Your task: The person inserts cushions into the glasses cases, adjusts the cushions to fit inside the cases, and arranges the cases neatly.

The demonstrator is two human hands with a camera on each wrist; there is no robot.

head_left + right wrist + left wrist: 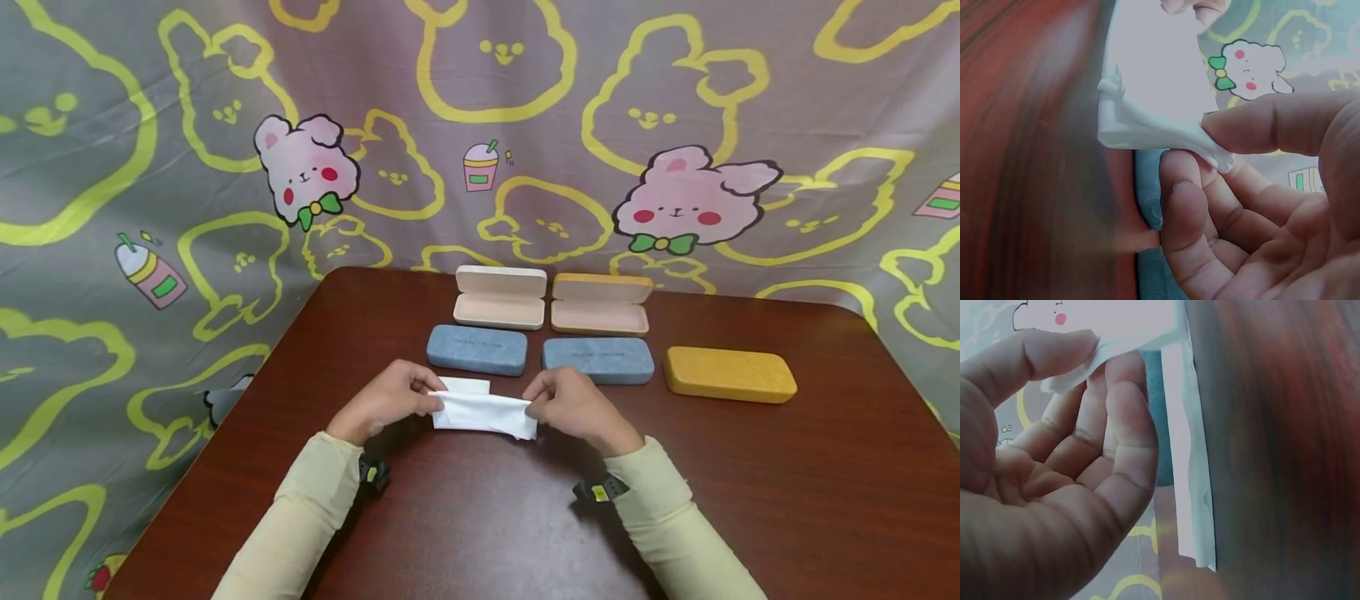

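White cloth [487,414] held by its ends over the table [465,542].
Left hand [390,397] and right hand [573,408] pinch it, forearms [300,508] angled inward; just beyond lie two closed blue cases [477,352], an open white case [500,312] and open yellow case [600,317] behind, a closed yellow case [730,375] rightward.

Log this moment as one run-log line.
left hand: pinches folded white sheet, left end | right hand: pinches right end | beyond: two closed blue cases, two open cases | right: closed yellow case
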